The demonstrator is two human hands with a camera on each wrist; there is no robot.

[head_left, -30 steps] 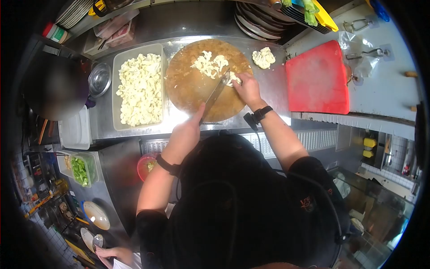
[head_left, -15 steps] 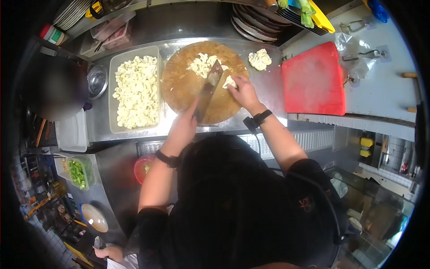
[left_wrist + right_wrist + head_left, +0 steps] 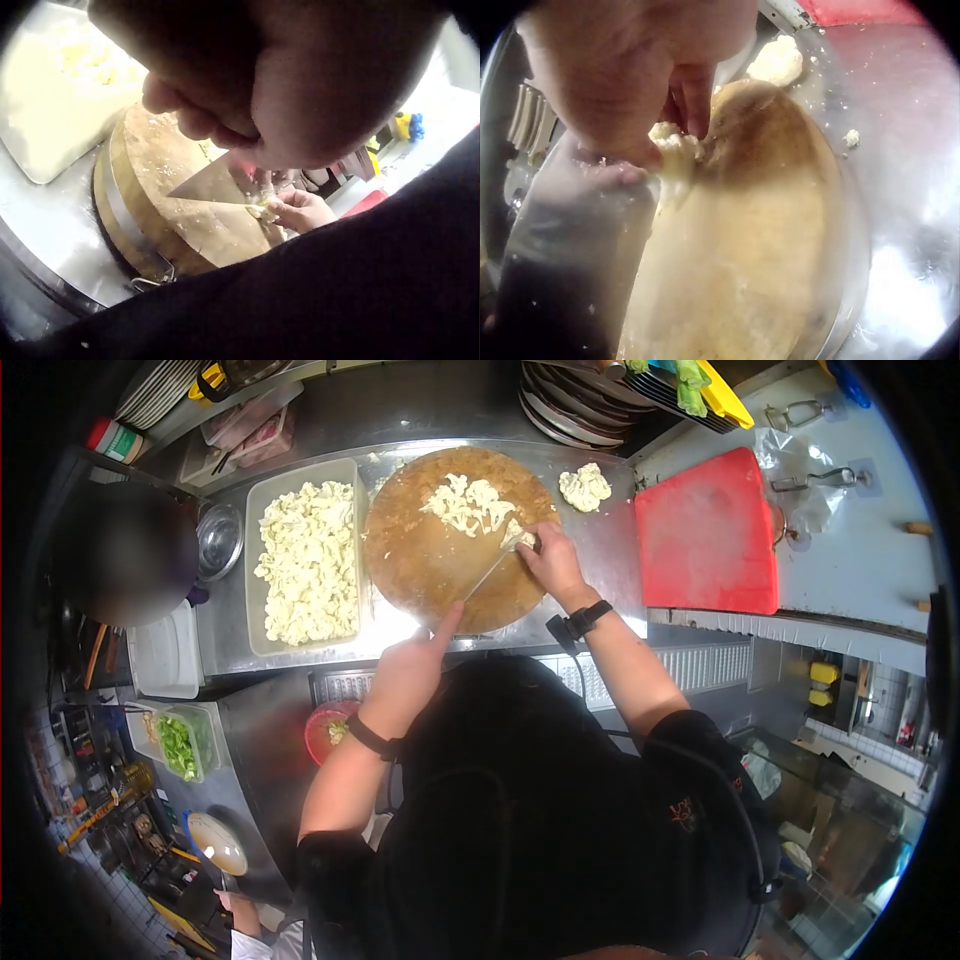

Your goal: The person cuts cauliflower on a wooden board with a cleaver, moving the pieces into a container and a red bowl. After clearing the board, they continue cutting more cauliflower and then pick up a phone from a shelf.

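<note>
My left hand (image 3: 408,675) grips a cleaver by its handle, the index finger stretched along the blade. The broad blade (image 3: 577,240) stands nearly on edge over the round wooden chopping block (image 3: 420,575), its far end right at a small cauliflower piece (image 3: 676,154). With thumb and fingers, my right hand (image 3: 555,563) pinches that piece near the block's right side. Several cut cauliflower florets (image 3: 468,506) lie just beyond, on the far half of the block. Most of the cleaver handle is hidden inside the left hand.
Left of the block stands a plastic tub (image 3: 255,575) full of cauliflower florets. A larger cauliflower chunk (image 3: 585,487) lies on the steel counter (image 3: 610,560) to the right, near a red cutting board (image 3: 708,535). Another person's hand (image 3: 240,912) shows at lower left.
The cleaver swung left, its blade tilted flatter beside the cut florets, then came back on edge against the piece in my right hand. The right hand stayed near the same spot.
</note>
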